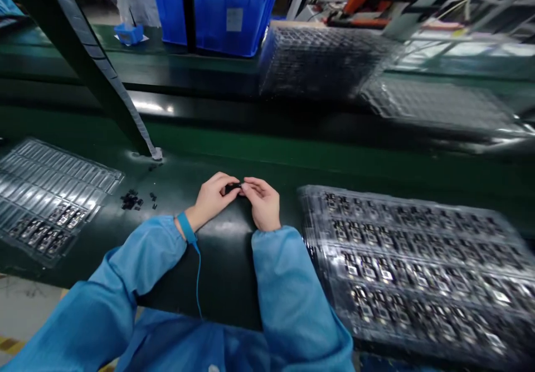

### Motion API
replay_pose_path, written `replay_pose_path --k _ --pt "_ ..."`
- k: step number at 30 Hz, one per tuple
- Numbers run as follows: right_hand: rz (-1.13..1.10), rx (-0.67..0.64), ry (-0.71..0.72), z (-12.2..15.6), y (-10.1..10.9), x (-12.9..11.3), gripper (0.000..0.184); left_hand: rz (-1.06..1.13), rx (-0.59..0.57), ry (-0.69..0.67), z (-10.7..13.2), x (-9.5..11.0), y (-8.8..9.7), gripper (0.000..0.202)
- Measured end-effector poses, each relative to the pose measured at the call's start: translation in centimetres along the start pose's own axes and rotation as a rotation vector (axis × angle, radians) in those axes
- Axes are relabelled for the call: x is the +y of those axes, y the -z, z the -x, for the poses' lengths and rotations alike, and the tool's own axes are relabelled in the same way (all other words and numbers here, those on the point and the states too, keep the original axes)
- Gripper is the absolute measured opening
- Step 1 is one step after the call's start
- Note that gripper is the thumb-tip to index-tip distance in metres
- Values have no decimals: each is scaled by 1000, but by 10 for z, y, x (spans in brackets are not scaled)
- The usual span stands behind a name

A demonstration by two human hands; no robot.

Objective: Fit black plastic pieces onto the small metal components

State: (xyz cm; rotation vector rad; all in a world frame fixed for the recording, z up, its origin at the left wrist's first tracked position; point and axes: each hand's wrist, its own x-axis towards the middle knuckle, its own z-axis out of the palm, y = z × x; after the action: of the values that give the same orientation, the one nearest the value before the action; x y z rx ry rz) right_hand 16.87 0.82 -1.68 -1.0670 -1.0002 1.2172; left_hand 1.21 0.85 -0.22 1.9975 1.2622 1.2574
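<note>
Between my hands is a small black part (233,187), too small and covered to name. My left hand (212,198), with a blue wrist strap (186,228) at its wrist, pinches the part's left side. The fingers of my right hand (264,200) close on its right end. Both hands hover over or rest on the dark green bench (228,255); I cannot tell which. To the left lies a loose pile of small black pieces (131,199).
A clear tray (62,174) partly filled with small parts lies left. Stacked clear trays (418,266) of similar parts lie right. A slanted post (96,54) stands at left. Behind are a blue bin (213,15), a small blue box (129,34) and stacked clear trays (321,59).
</note>
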Motion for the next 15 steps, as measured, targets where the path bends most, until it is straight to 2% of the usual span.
replay_pose_path --k 6,15 --pt "-69 -18 -24 1 0 -1 29 -3 4 10 0 2 0 17" --pt "-52 41 37 -1 -1 6 28 -18 0 -21 1 0 0 18"
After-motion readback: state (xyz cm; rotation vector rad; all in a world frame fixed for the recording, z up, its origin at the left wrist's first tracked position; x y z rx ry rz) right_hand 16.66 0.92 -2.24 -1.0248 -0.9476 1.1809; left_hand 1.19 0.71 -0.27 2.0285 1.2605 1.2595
